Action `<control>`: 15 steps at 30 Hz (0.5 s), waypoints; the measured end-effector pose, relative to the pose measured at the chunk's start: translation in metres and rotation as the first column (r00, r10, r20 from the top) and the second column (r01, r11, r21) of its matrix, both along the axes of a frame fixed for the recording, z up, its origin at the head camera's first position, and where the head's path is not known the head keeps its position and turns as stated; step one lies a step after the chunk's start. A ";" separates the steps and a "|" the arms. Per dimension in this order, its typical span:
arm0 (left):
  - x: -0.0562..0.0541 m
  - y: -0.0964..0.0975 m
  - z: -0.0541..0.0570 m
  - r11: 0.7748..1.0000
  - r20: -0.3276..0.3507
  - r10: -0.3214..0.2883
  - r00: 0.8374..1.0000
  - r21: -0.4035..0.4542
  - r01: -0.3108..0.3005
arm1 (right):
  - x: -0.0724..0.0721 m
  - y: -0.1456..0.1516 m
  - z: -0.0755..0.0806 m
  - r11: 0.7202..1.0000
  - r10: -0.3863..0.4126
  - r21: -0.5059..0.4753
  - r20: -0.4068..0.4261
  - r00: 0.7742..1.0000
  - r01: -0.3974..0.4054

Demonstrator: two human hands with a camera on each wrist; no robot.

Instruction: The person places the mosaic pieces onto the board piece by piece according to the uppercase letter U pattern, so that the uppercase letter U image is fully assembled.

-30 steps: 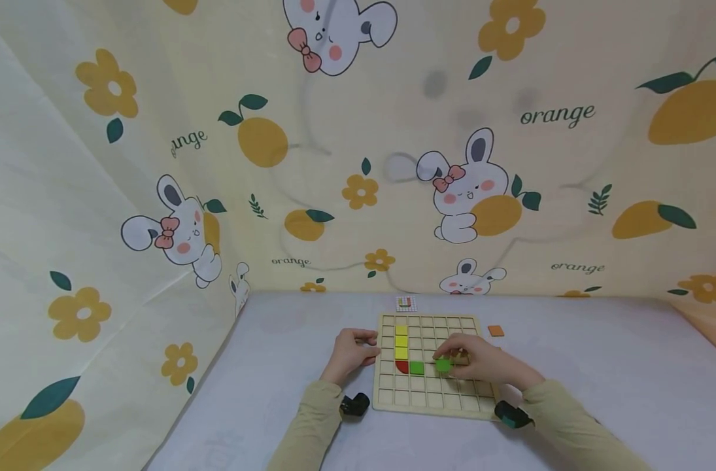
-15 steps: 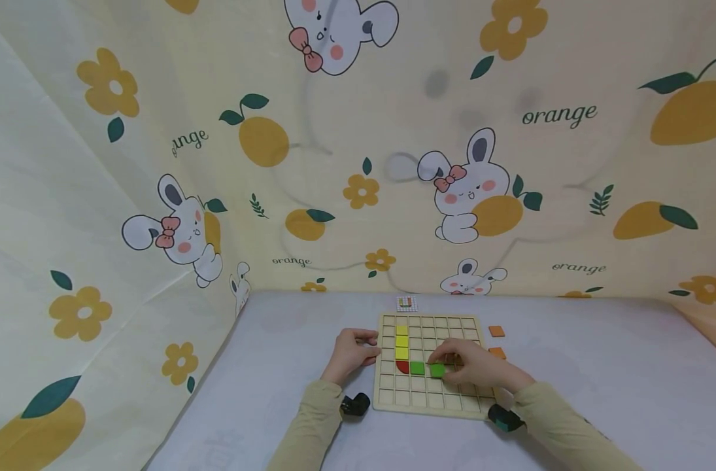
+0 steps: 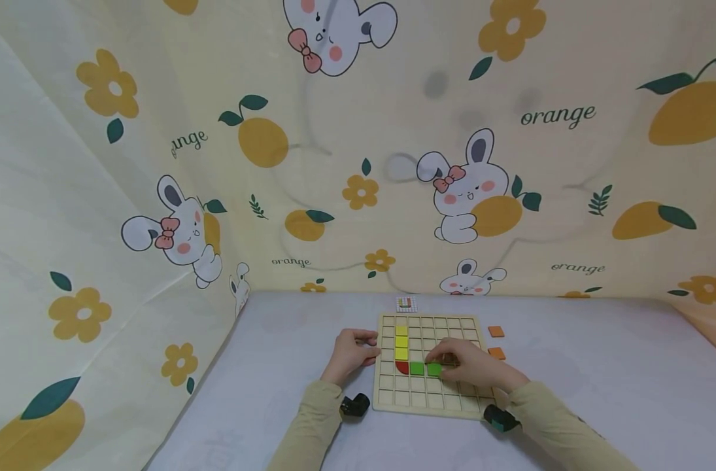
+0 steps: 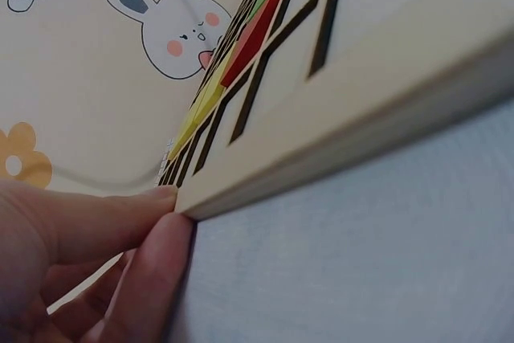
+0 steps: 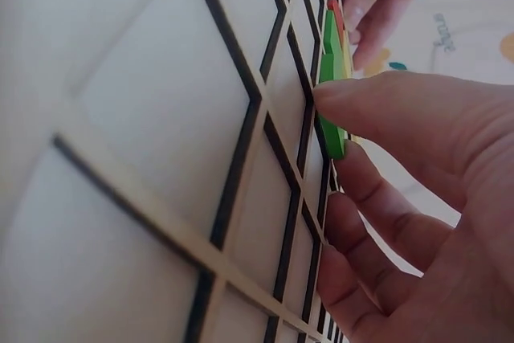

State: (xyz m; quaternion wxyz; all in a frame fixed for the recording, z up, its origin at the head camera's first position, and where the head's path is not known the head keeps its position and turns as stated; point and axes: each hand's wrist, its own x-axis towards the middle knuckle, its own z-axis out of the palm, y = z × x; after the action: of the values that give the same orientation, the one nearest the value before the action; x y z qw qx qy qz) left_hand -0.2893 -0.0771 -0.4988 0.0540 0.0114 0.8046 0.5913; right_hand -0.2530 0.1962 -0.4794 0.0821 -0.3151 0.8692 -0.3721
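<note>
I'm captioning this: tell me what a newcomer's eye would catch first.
Probably the rabbit-print backdrop behind the table. Next, on the grid board, an L of yellow tiles, red tile and green tile, with the right hand pinching a second green tile at its end.

The patterned cloth (image 3: 346, 131) reads "orange" 4 times in the head view, 1 partly hidden.

Cream cloth backdrop (image 3: 358, 131) printed with white rabbits (image 3: 478, 183), orange fruit (image 3: 263, 142), flowers (image 3: 360, 192) and the word "orange" (image 3: 558, 115), faint grey shadows (image 3: 435, 85) across it, a creased pale side panel (image 3: 104, 196) on the left, a whitish tabletop (image 3: 246, 392) below
</note>
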 end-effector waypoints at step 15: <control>0.000 -0.002 0.001 1.000 -0.005 -0.012 1.000 0.015 0.012 | 0.002 -0.004 0.002 0.999 -0.032 0.000 0.008 0.999 0.032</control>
State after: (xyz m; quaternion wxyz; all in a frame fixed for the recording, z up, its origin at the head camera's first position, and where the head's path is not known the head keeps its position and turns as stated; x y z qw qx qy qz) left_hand -0.2895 -0.0788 -0.4982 0.0554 0.0183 0.8001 0.5971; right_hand -0.2514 0.1917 -0.4774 0.0796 -0.2995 0.8737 -0.3749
